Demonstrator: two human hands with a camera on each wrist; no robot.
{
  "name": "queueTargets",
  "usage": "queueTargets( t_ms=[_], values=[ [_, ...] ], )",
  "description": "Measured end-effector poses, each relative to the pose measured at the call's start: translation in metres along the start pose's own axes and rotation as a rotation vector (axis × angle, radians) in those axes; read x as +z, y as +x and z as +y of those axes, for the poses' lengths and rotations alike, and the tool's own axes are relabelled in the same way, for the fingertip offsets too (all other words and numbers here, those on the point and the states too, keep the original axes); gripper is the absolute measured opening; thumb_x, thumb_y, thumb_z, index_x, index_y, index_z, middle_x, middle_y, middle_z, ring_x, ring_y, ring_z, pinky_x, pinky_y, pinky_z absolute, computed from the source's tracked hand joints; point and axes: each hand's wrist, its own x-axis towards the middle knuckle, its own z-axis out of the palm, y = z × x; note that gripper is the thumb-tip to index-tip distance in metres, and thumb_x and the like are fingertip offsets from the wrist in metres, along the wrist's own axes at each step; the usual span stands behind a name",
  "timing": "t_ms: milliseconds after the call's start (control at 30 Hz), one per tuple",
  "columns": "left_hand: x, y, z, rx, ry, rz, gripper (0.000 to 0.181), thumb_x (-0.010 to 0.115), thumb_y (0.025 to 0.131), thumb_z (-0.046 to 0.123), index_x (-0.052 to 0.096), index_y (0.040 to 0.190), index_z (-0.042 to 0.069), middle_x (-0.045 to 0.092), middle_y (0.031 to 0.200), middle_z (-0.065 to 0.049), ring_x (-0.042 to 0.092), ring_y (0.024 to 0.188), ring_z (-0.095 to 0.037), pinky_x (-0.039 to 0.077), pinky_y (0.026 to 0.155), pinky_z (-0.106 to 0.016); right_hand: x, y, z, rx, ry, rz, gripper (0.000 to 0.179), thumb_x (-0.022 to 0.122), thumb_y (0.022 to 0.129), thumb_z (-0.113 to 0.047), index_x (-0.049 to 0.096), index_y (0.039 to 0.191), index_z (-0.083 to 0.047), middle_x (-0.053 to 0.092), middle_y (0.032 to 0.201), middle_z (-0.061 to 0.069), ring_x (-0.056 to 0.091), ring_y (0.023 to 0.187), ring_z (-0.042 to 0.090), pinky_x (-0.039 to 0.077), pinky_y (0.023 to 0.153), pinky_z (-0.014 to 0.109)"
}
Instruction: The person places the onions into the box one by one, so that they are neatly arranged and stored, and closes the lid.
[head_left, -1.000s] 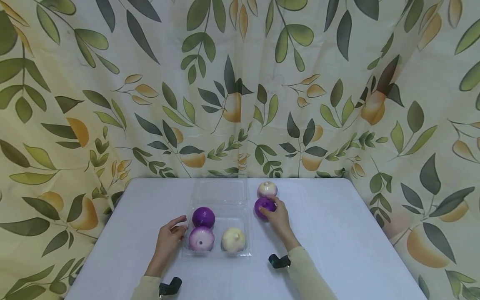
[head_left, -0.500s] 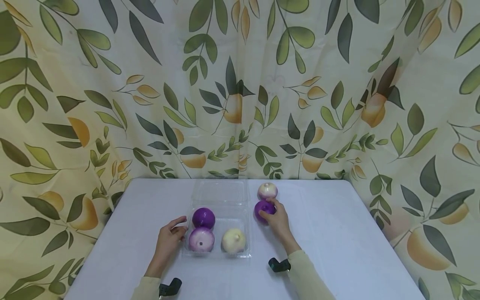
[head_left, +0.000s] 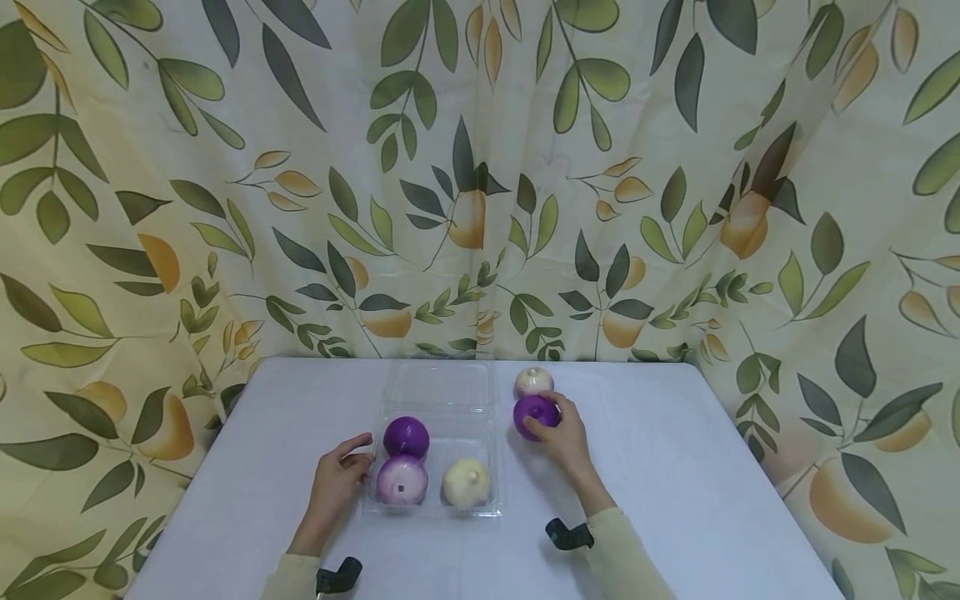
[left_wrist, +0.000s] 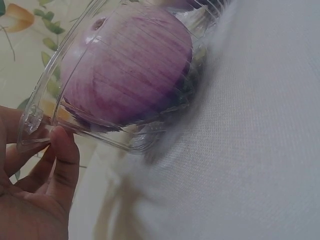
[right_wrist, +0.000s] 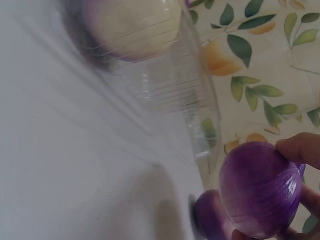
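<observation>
Purple onion (head_left: pixel 533 408), clamped by the right hand (head_left: pixel 566 439), hangs above the table (head_left: pixel 690 467), right of the clear container (head_left: pixel 468 446) that the left hand (head_left: pixel 339 477) pinches at its edge, likely to steady it.

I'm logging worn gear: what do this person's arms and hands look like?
The left sleeve and right sleeve are pale yellowish, ending near the wrists. A black, angular device sits at each wrist. The left hand and right hand are gloveless.

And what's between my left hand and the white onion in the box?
The pinkish onion, inside the same box, as the head view shows.
</observation>
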Motion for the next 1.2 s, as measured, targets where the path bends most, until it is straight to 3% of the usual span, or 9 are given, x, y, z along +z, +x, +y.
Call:
queueTargets(
  t_ms=[267, 700, 1200],
  values=[
    [0.0, 0.001, -0.002, 0.007, 0.009, 0.004, 0.041, 0.063, 0.091, -0.002, 0.059, 0.131, -0.002, 0.064, 0.123, -0.022, 0.064, 0.079, -0.014, 0.052, 0.06, -0.021, -0.008, -0.006, -0.009, -0.01, 0.054, -0.005, 0.06, 0.075, 0.082, -0.015, 0.05, 0.136, -0.011, 0.04, 0.148, 0.02, 0.039, 0.138, 0.045, 0.038, 0.109, 0.06],
    [0.0, 0.001, -0.003, 0.006, 0.014, 0.007, 0.041, 0.063, 0.09, -0.002, 0.059, 0.131, -0.002, 0.065, 0.123, -0.023, 0.065, 0.078, -0.016, 0.052, 0.06, -0.021, -0.015, -0.023, -0.032, -0.046, 0.107, -0.002, 0.059, 0.076, 0.081, -0.013, 0.051, 0.135, -0.013, 0.043, 0.146, 0.016, 0.048, 0.127, 0.039, 0.049, 0.098, 0.054],
    [0.0, 0.001, -0.003, 0.003, 0.008, 0.006, 0.041, 0.062, 0.09, -0.003, 0.059, 0.131, -0.002, 0.065, 0.119, -0.024, 0.064, 0.076, -0.016, 0.052, 0.059, -0.02, -0.013, -0.037, -0.043, -0.093, 0.147, -0.022, 0.058, 0.078, 0.079, -0.012, 0.054, 0.132, -0.017, 0.046, 0.143, 0.012, 0.051, 0.124, 0.036, 0.049, 0.097, 0.053]
  ],
)
